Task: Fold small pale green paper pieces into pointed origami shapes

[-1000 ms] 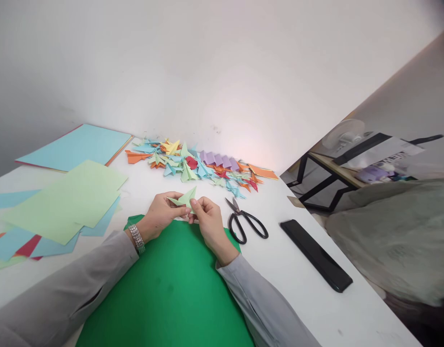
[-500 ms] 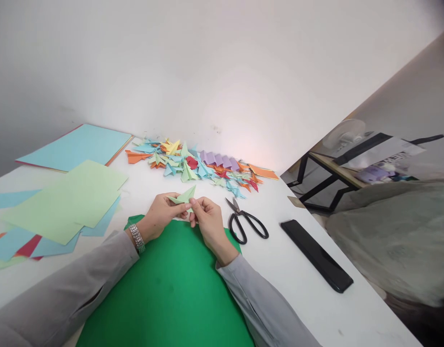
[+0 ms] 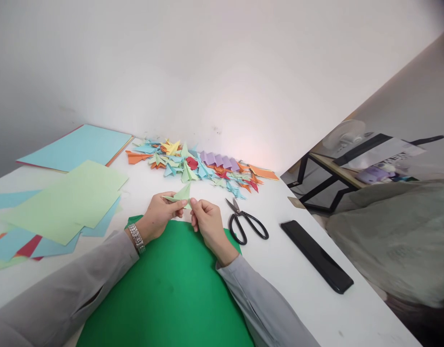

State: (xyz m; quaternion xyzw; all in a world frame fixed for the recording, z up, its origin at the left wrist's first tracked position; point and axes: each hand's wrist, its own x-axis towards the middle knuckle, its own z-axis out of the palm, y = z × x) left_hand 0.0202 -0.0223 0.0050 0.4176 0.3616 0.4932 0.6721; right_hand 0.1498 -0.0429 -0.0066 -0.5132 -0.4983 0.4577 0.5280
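Between my hands is a small folded piece of pale green paper, with one pointed flap standing up. My left hand pinches its lower left side between thumb and fingers. My right hand is closed, with thumb and forefinger pinched at the paper's right edge; the exact contact is hard to make out. Both hands are over the far end of a green sheet. To the right of my right hand, black-handled scissors lie on the white table with their blades slightly apart.
A heap of colourful folded paper pieces lies along the wall. Loose pale green sheets and a blue-topped paper stack are on the left. A long black case lies near the table's right edge. Beyond stands a black-framed bench.
The folded paper has turned and shifted slightly left in my left hand. My right thumb and forefinger have moved from over it to its right edge.
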